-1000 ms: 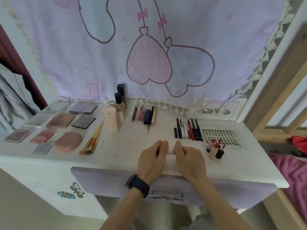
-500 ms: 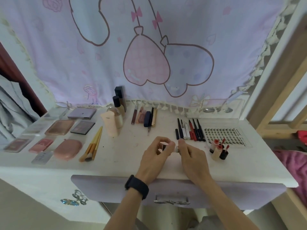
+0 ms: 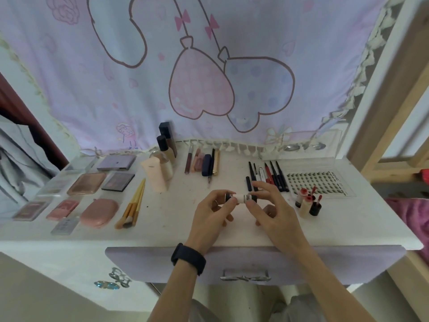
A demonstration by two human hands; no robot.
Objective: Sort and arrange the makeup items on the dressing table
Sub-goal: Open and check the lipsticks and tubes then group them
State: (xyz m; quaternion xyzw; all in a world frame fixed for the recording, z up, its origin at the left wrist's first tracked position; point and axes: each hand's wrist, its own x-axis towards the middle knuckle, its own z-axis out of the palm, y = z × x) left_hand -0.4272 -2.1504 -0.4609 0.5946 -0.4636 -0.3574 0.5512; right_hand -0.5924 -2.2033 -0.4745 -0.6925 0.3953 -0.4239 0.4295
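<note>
Your left hand (image 3: 212, 213), a dark band on its wrist, curls its fingers round the left end of one small tube (image 3: 241, 198). Your right hand (image 3: 272, 212) pinches the right end between thumb and forefinger, its other fingers spread. The tube, white with dark ends, lies level over the middle of the surface (image 3: 176, 228). Three brushes (image 3: 133, 205) lie together at nine o'clock of it. Two red-capped bottles (image 3: 305, 204) stand at three o'clock.

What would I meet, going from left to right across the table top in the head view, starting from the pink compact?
Pink compact → brushes → pink tube → lip glosses → pencils → lash tray. The small tube, held by the left hand and right hand, overlaps the pencils, so I leave it out.
</note>
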